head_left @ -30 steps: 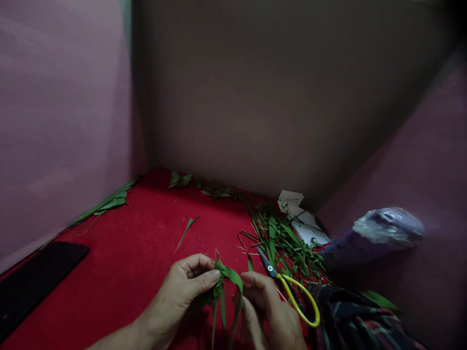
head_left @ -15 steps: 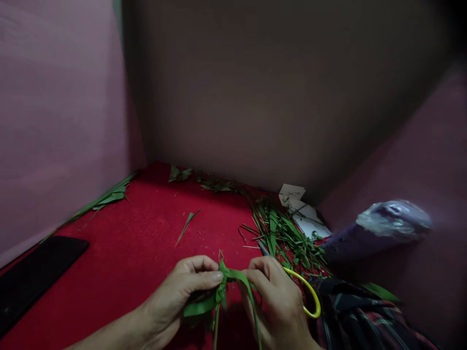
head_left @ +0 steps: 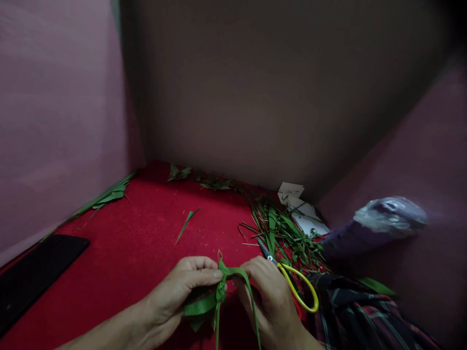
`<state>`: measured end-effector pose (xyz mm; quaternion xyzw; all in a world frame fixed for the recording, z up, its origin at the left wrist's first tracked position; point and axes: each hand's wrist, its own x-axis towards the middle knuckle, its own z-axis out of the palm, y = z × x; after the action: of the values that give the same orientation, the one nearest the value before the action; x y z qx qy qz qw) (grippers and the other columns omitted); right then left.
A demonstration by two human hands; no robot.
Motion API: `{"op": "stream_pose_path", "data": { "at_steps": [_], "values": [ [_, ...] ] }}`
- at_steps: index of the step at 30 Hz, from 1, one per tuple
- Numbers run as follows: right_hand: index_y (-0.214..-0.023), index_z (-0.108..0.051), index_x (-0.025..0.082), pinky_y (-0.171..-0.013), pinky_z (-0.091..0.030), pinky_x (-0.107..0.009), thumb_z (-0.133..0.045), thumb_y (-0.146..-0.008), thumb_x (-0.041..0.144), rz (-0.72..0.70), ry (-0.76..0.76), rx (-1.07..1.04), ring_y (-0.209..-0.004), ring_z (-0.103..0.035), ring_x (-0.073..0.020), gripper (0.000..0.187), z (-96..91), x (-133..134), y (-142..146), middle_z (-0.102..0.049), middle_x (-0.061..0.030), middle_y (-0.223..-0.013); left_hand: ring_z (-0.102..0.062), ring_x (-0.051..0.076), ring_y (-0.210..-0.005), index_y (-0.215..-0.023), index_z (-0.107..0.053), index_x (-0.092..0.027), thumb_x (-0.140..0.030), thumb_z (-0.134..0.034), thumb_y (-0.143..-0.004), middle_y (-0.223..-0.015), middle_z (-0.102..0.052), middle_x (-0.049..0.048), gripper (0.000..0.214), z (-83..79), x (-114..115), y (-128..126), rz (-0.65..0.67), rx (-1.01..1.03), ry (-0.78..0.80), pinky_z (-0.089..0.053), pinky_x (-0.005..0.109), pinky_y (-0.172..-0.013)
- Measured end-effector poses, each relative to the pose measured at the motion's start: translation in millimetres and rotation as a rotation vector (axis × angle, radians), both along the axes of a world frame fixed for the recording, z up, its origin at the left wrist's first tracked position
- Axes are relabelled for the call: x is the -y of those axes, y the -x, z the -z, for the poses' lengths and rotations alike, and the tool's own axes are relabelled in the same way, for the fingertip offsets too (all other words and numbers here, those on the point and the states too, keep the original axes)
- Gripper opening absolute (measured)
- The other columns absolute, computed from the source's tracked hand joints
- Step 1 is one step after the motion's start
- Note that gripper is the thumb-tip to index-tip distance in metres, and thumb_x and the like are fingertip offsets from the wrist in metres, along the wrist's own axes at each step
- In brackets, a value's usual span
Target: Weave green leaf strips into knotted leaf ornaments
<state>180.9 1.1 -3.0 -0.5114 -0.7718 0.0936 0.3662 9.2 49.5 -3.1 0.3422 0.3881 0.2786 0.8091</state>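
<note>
At the bottom centre, my left hand (head_left: pixel 178 284) pinches a small knotted piece of green leaf strips (head_left: pixel 220 290) between thumb and fingers. A broad strip juts out below those fingers, and thin ends hang down. One long leaf strip (head_left: pixel 251 291) arches from the knot towards my right hand (head_left: pixel 273 296) and droops in front of it. My right hand is closed, its fingers bent in at the strip beside the knot; the fingertips are partly hidden. Scissors with yellow handles (head_left: pixel 315 301) lie just beyond my right hand, which covers part of them.
A heap of cut leaves (head_left: pixel 288 233) lies on the red floor covering (head_left: pixel 138 233) at right, near white papers (head_left: pixel 308 218) and a purple plastic-wrapped object (head_left: pixel 386 221). Plaid cloth (head_left: pixel 361 306) is bunched at lower right. A black flat object (head_left: pixel 40 272) lies left. Walls rise around.
My right hand has shifted slightly down and left, so more of the scissors, including the blades, shows. My left hand keeps its pinch on the knotted leaf piece.
</note>
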Motion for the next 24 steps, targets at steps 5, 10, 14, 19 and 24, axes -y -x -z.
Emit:
{"op": "stream_pose_path", "data": {
  "at_steps": [5, 10, 14, 19, 24],
  "values": [
    [-0.076, -0.055, 0.019, -0.062, -0.031, -0.029, -0.046, -0.087, 0.019, 0.005, 0.012, -0.056, -0.066, -0.049, -0.0177, 0.013, 2.7, 0, -1, -0.058, -0.0026, -0.069, -0.041, 0.004, -0.039, -0.061, -0.059, -0.014, -0.023, -0.071, -0.063, -0.047, -0.055, -0.0042, 0.016, 0.7, -1, 0, 0.039, -0.004, -0.003, -0.026, 0.016, -0.04],
    [-0.078, -0.057, 0.019, -0.062, -0.033, -0.03, -0.046, -0.088, 0.027, -0.049, 0.008, -0.126, -0.066, -0.051, -0.0181, 0.016, 2.8, -2, -3, -0.059, -0.0029, -0.07, -0.047, 0.006, -0.044, -0.065, -0.059, -0.013, -0.024, -0.073, -0.064, -0.053, -0.061, -0.0016, 0.018, -3.2, 0, -1, 0.074, 0.021, -0.009, -0.03, 0.016, -0.044],
    [-0.08, -0.058, 0.019, -0.062, -0.034, -0.03, -0.052, -0.086, 0.026, -0.085, -0.01, -0.172, -0.066, -0.052, -0.0173, 0.01, -0.1, -3, -4, -0.06, -0.0023, -0.07, -0.05, 0.006, -0.048, -0.066, -0.058, -0.013, -0.026, -0.076, -0.061, -0.056, -0.061, -0.0019, 0.023, -10.5, 4, -1, 0.068, 0.017, -0.076, -0.034, 0.016, -0.048],
    [-0.079, -0.059, 0.019, -0.064, -0.037, -0.028, -0.057, -0.083, 0.018, -0.129, -0.008, -0.246, -0.067, -0.053, -0.0153, 0.005, -6.8, -5, -7, -0.06, -0.0007, -0.07, -0.052, 0.009, -0.054, -0.069, -0.058, -0.014, -0.029, -0.076, -0.063, -0.06, -0.06, -0.0019, 0.024, -12.1, 7, 1, 0.087, -0.064, -0.287, -0.038, 0.019, -0.052],
    [-0.089, -0.064, 0.021, -0.068, -0.041, -0.025, -0.051, -0.088, 0.022, -0.155, 0.294, -0.372, -0.073, -0.057, -0.0131, 0.013, -24.7, -1, -11, -0.063, 0.0001, -0.077, -0.056, 0.015, -0.07, -0.077, -0.063, -0.016, -0.019, -0.054, -0.082, -0.073, -0.064, 0.0037, 0.01, -15.3, 9, 5, 0.069, -0.197, -1.148, -0.043, 0.03, -0.067]
  ]
}}
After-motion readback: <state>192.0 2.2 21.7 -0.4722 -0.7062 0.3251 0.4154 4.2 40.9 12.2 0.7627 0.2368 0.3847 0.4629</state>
